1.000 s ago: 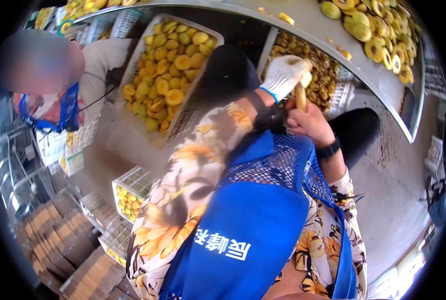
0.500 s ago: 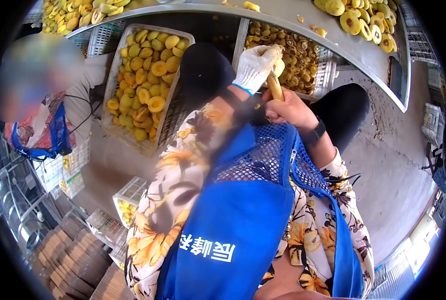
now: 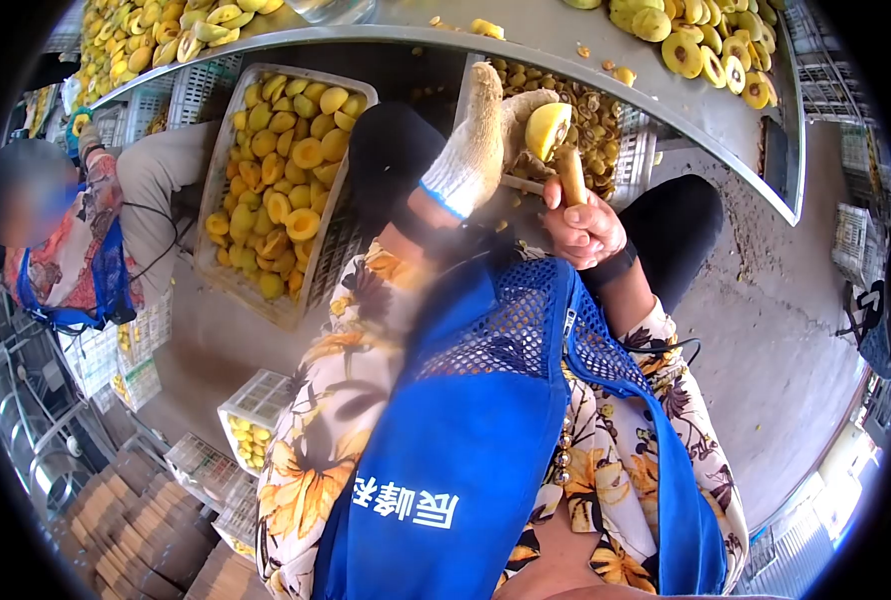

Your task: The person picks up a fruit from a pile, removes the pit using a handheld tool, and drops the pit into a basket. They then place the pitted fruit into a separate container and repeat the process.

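Note:
My left hand [image 3: 471, 150] wears a white knitted glove with stained fingers. Its thumb stands up, apart from the fingers, which curl behind a yellow peach half [image 3: 546, 131]. Bare, with a dark band at the wrist, my right hand [image 3: 584, 232] grips a wooden-handled tool [image 3: 572, 178] whose handle end points up near the peach half. The tool's working end is not visible. Behind both hands, a crate of brown pits and scraps [image 3: 606, 130] stands under the table edge. Left of my knee is a crate of yellow peach halves [image 3: 284, 190].
A metal table [image 3: 536, 40] curves across the top, with peach piles [image 3: 166, 35] at left and cut halves [image 3: 711, 55] at right. A co-worker [image 3: 76, 230] sits at the left. Smaller crates [image 3: 251, 420] and stacked cardboard [image 3: 136, 520] lie lower left.
My hands have moved apart; the gloved thumb has lifted and the peach half shows more fully. My right hand has turned the tool's handle more upright. The co-worker's head and arm have shifted.

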Action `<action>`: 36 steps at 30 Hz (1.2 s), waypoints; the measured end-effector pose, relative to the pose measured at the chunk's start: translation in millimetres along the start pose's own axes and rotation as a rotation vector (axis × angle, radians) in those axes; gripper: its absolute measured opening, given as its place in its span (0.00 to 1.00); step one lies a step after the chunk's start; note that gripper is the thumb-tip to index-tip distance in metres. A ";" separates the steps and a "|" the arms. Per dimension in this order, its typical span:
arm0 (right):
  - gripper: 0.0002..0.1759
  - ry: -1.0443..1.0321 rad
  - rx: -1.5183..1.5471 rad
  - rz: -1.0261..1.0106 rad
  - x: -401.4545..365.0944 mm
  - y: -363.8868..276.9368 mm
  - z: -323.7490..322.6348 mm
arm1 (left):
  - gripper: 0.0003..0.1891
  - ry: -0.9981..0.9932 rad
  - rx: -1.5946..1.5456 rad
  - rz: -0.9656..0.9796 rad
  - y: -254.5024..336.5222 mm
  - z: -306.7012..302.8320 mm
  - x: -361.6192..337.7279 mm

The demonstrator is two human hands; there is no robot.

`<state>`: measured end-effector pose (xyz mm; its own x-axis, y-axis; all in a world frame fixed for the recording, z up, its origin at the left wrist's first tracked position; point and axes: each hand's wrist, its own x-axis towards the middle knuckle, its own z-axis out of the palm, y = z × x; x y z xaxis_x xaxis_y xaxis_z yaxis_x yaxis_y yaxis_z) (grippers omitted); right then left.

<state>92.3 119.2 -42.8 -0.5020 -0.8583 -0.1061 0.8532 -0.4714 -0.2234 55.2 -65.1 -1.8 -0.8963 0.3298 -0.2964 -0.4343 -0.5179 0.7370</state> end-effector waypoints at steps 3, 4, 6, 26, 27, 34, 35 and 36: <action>0.13 0.138 -0.132 0.045 2.4 -2.4 10.1 | 0.38 0.099 0.048 0.006 3.3 5.3 -1.9; 0.13 0.204 -0.192 0.060 4.1 -3.3 17.8 | 0.29 0.122 0.071 0.039 6.0 9.3 -3.2; 0.13 0.308 -0.324 0.052 11.5 0.9 29.2 | 0.18 0.216 0.242 0.222 -3.2 12.3 1.5; 0.09 0.350 -0.388 0.159 22.2 14.8 26.7 | 0.10 0.280 0.020 0.102 -29.5 -7.2 18.7; 0.08 0.341 -0.290 0.158 21.2 11.9 24.8 | 0.09 0.295 -0.033 0.072 -31.3 -8.6 24.1; 0.09 0.383 -0.365 0.063 26.6 8.3 30.4 | 0.16 0.472 -0.397 -0.150 -28.2 -9.0 43.1; 0.09 0.189 -0.312 -0.063 23.0 6.2 29.3 | 0.18 0.599 -0.476 -0.134 -25.9 -10.3 47.5; 0.08 0.212 -0.207 -0.142 22.9 2.8 29.8 | 0.21 0.652 -0.366 -0.127 -23.7 -20.0 40.5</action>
<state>87.4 92.2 -17.0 -0.6509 -0.7152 -0.2546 0.7366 -0.5136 -0.4401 27.4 -55.3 -43.4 -0.6594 -0.0704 -0.7485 -0.4378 -0.7734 0.4584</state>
